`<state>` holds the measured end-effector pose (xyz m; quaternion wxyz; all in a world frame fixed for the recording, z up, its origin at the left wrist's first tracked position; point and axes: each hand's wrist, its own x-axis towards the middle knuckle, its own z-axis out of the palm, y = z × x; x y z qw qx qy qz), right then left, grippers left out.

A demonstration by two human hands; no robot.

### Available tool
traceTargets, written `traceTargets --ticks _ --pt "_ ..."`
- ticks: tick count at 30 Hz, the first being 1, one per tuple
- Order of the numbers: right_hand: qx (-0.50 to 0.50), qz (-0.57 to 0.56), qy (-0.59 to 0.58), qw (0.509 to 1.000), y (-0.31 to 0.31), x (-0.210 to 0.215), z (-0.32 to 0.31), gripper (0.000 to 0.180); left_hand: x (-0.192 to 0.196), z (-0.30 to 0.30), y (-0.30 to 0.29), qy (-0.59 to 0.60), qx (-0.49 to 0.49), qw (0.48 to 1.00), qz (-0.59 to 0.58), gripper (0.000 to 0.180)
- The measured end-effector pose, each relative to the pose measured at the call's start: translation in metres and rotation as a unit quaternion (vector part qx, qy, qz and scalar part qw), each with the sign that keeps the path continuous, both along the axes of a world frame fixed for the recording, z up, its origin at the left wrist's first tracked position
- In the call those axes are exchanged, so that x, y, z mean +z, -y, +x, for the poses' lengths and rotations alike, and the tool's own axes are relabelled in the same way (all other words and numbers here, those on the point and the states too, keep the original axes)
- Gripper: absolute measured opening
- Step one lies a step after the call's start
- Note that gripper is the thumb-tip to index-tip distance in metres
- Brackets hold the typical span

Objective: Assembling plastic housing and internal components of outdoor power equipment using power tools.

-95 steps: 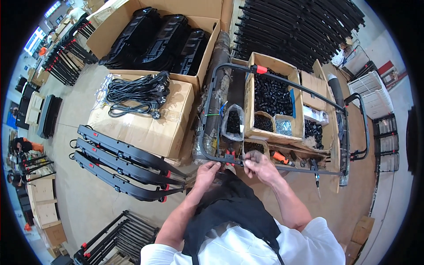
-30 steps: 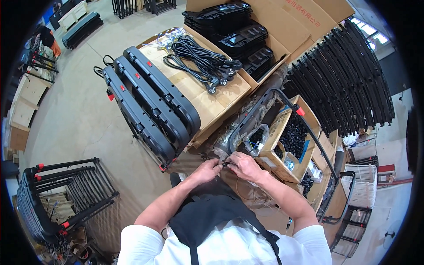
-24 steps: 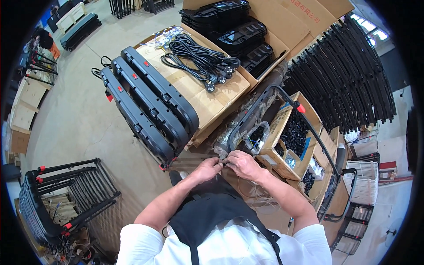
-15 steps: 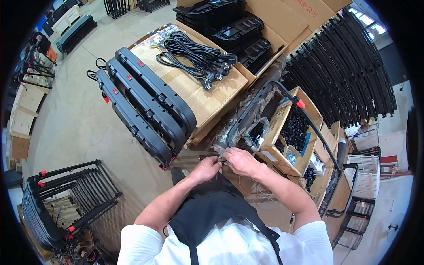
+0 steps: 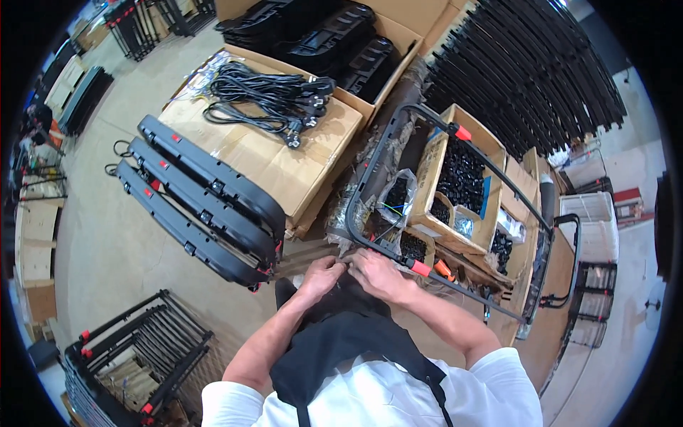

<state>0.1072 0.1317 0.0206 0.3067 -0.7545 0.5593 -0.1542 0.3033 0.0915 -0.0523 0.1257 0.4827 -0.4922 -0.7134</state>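
Observation:
My left hand (image 5: 322, 276) and my right hand (image 5: 378, 275) meet in front of my dark apron (image 5: 341, 341), fingers pinched together. Whatever they hold is too small and too covered by the fingers to name. Just beyond my right hand runs a black tubular frame (image 5: 359, 178) with rounded corners and red sleeves (image 5: 420, 268). It lies across the padded bench edge and over a wooden parts box. A clear plastic bag (image 5: 400, 191) with thin coloured wires sits inside the frame's outline.
Three black curved housings (image 5: 206, 181) lean beside a cardboard box (image 5: 313, 167) topped with coiled power cords (image 5: 249, 89). The wooden box (image 5: 427, 213) holds small black parts. Black bars (image 5: 533, 71) are stacked at far right; more frames (image 5: 142, 334) stand at lower left.
The view has shifted, so the boxes and housings appear further left. The black frame's near side and second red sleeve now show beside my right hand. Both hands stay pinched together.

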Motion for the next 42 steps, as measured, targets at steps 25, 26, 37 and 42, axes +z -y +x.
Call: traceTargets --ticks 25,26,37,42 --pt "-0.491 0.307 0.051 0.814 -0.106 -0.094 0.013 0.051 -0.020 -0.025 -0.007 -0.098 -0.008 0.988 0.116 0.025" --pt "-0.504 0.305 0.050 0.807 -0.115 -0.071 0.017 0.051 -0.020 -0.033 -0.009 -0.102 0.001 0.988 0.116 0.025" --pt "-0.385 0.245 0.036 0.889 -0.125 -0.042 0.035 0.078 -0.019 -0.048 -0.024 -0.095 0.032 0.993 0.069 0.024" --pt "-0.372 0.237 -0.004 0.897 -0.123 -0.043 0.033 0.080 -0.022 -0.051 -0.027 -0.028 -0.012 0.999 -0.026 0.030"
